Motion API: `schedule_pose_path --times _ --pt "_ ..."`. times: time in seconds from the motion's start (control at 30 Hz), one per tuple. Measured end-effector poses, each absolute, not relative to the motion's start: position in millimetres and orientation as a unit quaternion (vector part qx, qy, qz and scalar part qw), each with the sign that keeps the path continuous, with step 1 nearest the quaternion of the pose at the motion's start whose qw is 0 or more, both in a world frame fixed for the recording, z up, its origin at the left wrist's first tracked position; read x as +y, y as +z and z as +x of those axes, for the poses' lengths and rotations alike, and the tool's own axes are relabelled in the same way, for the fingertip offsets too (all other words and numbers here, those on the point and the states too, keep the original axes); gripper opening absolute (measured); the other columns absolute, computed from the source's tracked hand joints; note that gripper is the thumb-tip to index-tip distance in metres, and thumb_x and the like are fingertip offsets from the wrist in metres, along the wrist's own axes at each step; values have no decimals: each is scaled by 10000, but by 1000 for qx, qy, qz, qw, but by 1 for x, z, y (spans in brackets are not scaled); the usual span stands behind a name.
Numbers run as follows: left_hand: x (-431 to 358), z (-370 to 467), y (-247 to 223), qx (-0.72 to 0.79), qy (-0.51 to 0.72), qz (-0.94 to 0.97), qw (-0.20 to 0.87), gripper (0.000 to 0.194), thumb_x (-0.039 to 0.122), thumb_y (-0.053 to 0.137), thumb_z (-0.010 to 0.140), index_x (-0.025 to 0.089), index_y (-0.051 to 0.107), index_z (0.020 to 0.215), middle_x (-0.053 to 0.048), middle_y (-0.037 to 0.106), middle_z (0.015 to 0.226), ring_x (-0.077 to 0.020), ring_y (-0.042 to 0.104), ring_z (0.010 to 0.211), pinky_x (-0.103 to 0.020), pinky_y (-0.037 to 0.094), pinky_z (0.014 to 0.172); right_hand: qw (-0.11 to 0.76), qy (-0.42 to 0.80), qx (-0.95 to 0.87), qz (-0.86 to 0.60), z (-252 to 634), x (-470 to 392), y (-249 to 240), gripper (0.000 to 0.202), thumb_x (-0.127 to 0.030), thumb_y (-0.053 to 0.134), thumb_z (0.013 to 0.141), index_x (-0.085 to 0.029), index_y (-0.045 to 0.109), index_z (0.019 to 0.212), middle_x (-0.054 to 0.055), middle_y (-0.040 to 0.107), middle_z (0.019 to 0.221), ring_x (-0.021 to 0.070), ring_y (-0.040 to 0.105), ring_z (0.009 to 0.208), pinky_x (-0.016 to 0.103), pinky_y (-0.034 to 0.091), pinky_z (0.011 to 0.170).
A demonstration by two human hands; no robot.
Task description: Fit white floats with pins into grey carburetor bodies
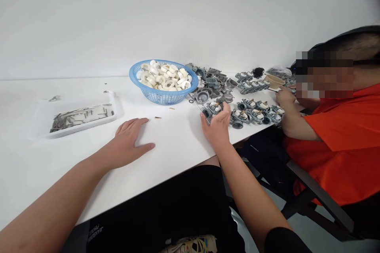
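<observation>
My left hand (pixel 127 142) lies on the white table, palm down, thumb and fingers apart, with nothing in it. Just beyond its fingertips is a small pin or screw (pixel 158 117). My right hand (pixel 219 126) is closed around a grey metal carburetor body (pixel 213 106) with a white float on top; the palm hides part of it. Right beside that hand, more carburetor bodies (pixel 258 114) with white floats stand in rows. A tiny brass-coloured piece (pixel 172 108) and a black ring (pixel 191 101) lie between the hands, farther back.
A blue basket (pixel 166 97) heaped with white floats stands at the back. Behind my right hand is a pile of grey metal bowls (pixel 212 81). A white tray (pixel 84 128) of thin metal pins sits left. A co-worker in an orange shirt (pixel 341 126) sits close on the right.
</observation>
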State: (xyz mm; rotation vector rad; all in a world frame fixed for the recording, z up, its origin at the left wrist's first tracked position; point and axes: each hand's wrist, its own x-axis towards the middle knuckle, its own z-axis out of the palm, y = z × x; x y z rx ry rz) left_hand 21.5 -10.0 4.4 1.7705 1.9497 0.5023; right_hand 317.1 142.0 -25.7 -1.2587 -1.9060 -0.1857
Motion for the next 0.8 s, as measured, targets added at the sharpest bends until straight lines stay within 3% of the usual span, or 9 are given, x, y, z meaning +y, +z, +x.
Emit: schedule_pose_path --times 0.3,0.4,0.5,0.57,0.67,0.73,0.8 --pt "-9 23 10 674 185 684 209 762 634 529 908 348 291 1572 -48 394 1624 -393 227 1545 -641 242 1235 443 -104 -792 -408 312 126 -15 786 -475 585 954 -158 115 1498 277 251 1552 413 115 1564 716 252 1181" --pt "-8 24 10 672 176 695 188 771 641 484 935 313 277 1602 -40 357 1659 -382 205 1561 -621 209 1257 460 -108 -818 -328 309 114 0 713 -421 615 928 -194 204 1464 250 366 1511 397 289 1512 681 348 1131" --pt "-3 26 7 650 173 726 147 766 640 413 974 268 245 1622 -35 326 1680 -348 185 1579 -588 154 1286 371 -62 -909 -180 298 105 19 383 -300 600 932 -240 465 1285 129 642 1271 306 587 1273 533 458 1049" --pt "2 27 4 638 173 738 136 762 647 378 989 245 247 1623 -41 327 1679 -343 193 1579 -587 149 1288 261 -1 -958 -117 283 105 27 201 -269 574 958 -239 567 1157 67 720 1126 248 663 1129 447 493 987" --pt "5 27 1 630 182 743 134 759 641 382 996 187 308 1600 -85 358 1662 -374 213 1568 -615 173 1274 163 87 -977 -106 253 116 22 260 -358 570 986 -207 591 1196 86 709 1223 256 644 1186 448 496 1015" --pt "2 27 3 618 218 748 107 726 586 457 991 160 360 1570 -118 412 1628 -385 270 1542 -608 232 1256 173 124 -972 -99 231 126 12 379 -408 579 981 -197 551 1295 114 658 1338 287 586 1292 488 472 1071" --pt "-4 26 11 594 280 752 52 653 477 546 977 174 402 1537 -130 502 1560 -360 381 1482 -565 323 1219 235 140 -958 -82 210 131 2 396 -363 579 978 -204 516 1334 119 649 1343 293 579 1294 501 474 1068"
